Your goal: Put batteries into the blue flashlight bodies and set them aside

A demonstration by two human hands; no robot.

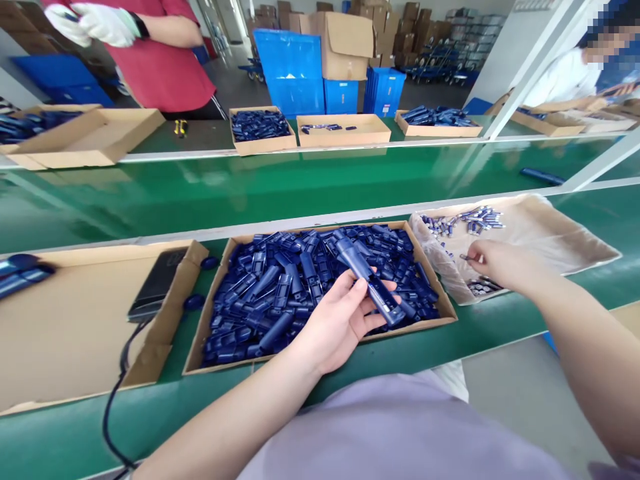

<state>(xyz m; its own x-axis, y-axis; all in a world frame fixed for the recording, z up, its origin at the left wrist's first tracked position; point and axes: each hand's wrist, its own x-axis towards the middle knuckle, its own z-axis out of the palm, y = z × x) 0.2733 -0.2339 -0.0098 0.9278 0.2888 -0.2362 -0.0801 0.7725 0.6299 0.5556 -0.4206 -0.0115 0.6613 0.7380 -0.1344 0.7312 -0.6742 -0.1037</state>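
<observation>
My left hand is closed round a dark blue plastic tube-shaped housing, wider at its far end and with an opening along its side. It is held tilted above a cardboard tray heaped with similar blue plastic parts. Over the plastic-lined tray on the right, my right hand pinches a small dark cylindrical piece between thumb and fingertips. Small blue-and-silver cylinders lie at that tray's back, and metallic round-ended pieces are partly hidden below my hand.
At left, a cardboard tray holds a black device with a cable and blue tubes. A green belt runs behind, with a blue tube on it. Across it, a gloved co-worker stands beside more part trays.
</observation>
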